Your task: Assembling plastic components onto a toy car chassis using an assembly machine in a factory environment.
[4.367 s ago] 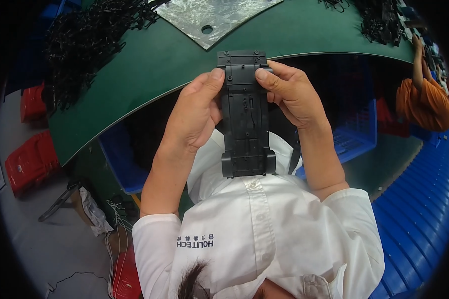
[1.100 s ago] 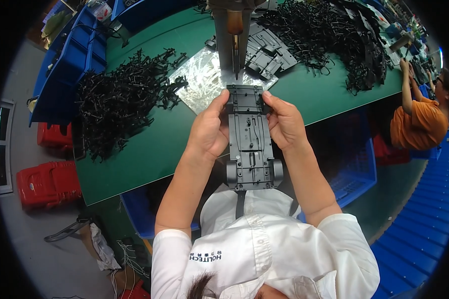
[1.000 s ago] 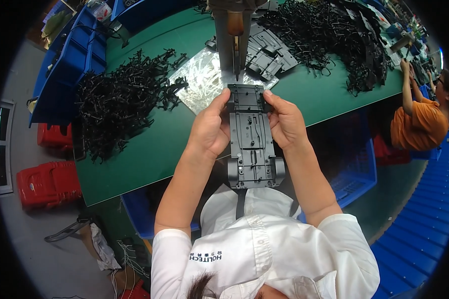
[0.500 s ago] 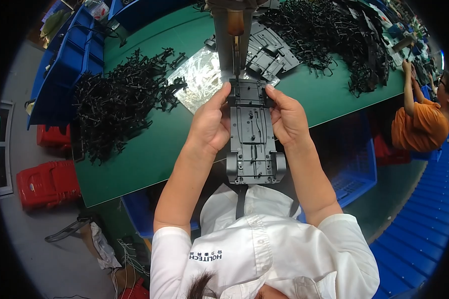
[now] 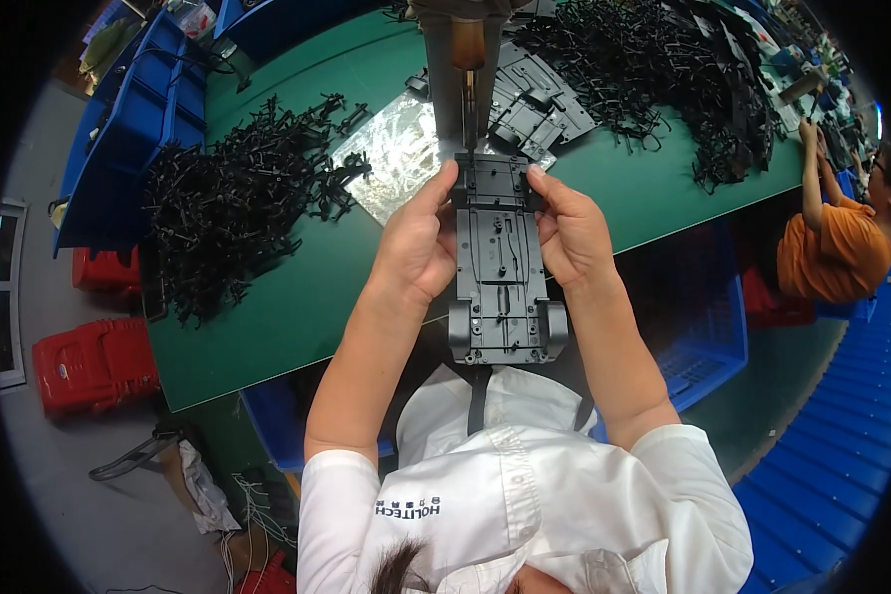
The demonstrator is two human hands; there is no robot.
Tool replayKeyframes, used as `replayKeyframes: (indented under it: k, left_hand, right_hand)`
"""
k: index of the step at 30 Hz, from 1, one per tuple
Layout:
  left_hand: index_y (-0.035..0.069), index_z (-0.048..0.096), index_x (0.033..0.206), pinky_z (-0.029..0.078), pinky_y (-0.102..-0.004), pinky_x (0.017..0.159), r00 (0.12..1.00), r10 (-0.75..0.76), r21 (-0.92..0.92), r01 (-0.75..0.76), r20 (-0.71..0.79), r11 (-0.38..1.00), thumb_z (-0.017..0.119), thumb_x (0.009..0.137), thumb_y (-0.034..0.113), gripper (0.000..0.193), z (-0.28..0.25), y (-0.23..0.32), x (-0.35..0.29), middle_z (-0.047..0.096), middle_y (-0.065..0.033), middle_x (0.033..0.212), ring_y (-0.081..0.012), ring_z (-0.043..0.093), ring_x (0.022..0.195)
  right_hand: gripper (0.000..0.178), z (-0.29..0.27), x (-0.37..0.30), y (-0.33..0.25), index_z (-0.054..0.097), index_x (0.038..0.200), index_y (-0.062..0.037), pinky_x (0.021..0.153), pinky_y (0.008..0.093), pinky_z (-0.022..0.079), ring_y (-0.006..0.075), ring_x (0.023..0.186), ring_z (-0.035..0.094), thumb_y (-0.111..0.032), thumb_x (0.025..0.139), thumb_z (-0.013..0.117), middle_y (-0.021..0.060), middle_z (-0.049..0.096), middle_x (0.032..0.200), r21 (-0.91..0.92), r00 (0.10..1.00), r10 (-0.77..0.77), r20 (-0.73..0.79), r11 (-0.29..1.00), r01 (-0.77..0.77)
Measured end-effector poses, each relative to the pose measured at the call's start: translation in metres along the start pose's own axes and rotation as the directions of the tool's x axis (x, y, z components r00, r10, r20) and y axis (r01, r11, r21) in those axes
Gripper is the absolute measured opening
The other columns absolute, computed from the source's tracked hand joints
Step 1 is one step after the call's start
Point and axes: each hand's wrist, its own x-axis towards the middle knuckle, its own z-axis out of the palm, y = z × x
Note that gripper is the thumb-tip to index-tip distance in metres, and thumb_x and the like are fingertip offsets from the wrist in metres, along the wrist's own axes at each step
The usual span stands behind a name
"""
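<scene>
A dark grey plastic toy-car chassis [image 5: 500,259] is held lengthwise between my two hands, its wheel-arch end towards me. My left hand [image 5: 418,238] grips its far left side, thumb along the edge. On the opposite side my right hand [image 5: 572,230] does the same, thumb pointing at the far corner. The curled fingers of both hands are partly hidden beside the part. Right at the chassis's far end stands the thin metal bit [image 5: 470,111] of an upright press or driver; whether it touches the plastic I cannot tell.
Heaps of small black plastic parts [image 5: 233,203] lie left on the green table [image 5: 267,346], more [image 5: 619,59] at the far right. Another grey chassis [image 5: 540,109] rests beyond the bit, by a shiny sheet [image 5: 391,148]. Blue bins [image 5: 139,129] stand left; a person in orange [image 5: 837,252] works at right.
The chassis has shifted very slightly away from me, towards the bit. Both hands keep the same grip on it.
</scene>
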Motion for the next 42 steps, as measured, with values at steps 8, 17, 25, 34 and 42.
replayKeyframes:
  k: [8,17,25,34,42]
  left_hand:
    - [0.000,0.053,0.107,0.052,-0.0312,0.077,1.000,0.001,0.005,-0.001,-0.004,1.000,0.050,0.091,0.026,0.031,0.0012,0.0008,-0.0014,0.060,-0.0126,0.099,-0.0186,0.061,0.088]
    - [0.000,0.053,0.107,0.052,-0.0307,0.077,1.000,0.010,0.012,-0.009,-0.019,1.000,0.050,0.091,0.026,0.030,0.0033,0.0015,-0.0023,0.060,-0.0122,0.099,-0.0184,0.061,0.087]
    - [0.000,0.053,0.106,0.053,-0.0308,0.075,0.999,0.006,0.007,-0.005,-0.032,1.000,0.050,0.092,0.024,0.029,0.0040,0.0030,-0.0012,0.061,-0.0121,0.097,-0.0186,0.061,0.086]
    - [0.000,0.053,0.106,0.053,-0.0307,0.075,0.998,0.004,0.008,-0.003,-0.063,1.000,0.049,0.092,0.023,0.028,0.0050,0.0034,0.0004,0.061,-0.0121,0.096,-0.0180,0.062,0.083]
    - [0.000,0.053,0.106,0.054,-0.0301,0.074,0.996,-0.001,0.010,0.002,-0.090,1.000,0.048,0.092,0.023,0.027,0.0070,0.0055,-0.0007,0.060,-0.0117,0.095,-0.0176,0.062,0.083]
  right_hand:
    - [0.018,0.0035,-0.0009,0.0002,0.060,0.093,0.0016,0.054,0.0196,0.048,0.0090,0.066,0.059,-0.015,0.088,0.056,0.0056,0.063,0.084,0.013,1.000,-0.004,-0.008,1.000,0.004]
    - [0.017,0.0036,0.0007,-0.0003,0.060,0.092,0.0012,0.051,0.0180,0.046,0.0079,0.063,0.058,-0.015,0.087,0.057,0.0047,0.063,0.081,0.001,1.000,-0.002,-0.031,1.000,0.002]
    - [0.010,-0.0002,0.0030,-0.0026,0.061,0.090,0.0014,0.070,0.0243,0.053,0.0137,0.078,0.062,-0.007,0.085,0.058,0.0087,0.064,0.087,0.084,0.999,0.034,0.012,0.996,-0.035]
    - [0.015,0.0057,0.0021,-0.0008,0.060,0.088,-0.0002,0.053,0.0203,0.047,0.0085,0.065,0.057,-0.015,0.086,0.059,0.0042,0.062,0.080,0.015,0.999,-0.003,-0.033,1.000,0.004]
    - [0.014,0.0074,0.0027,-0.0014,0.060,0.087,-0.0004,0.054,0.0213,0.047,0.0094,0.066,0.057,-0.015,0.086,0.059,0.0045,0.062,0.081,0.008,0.999,-0.022,-0.049,1.000,0.023]
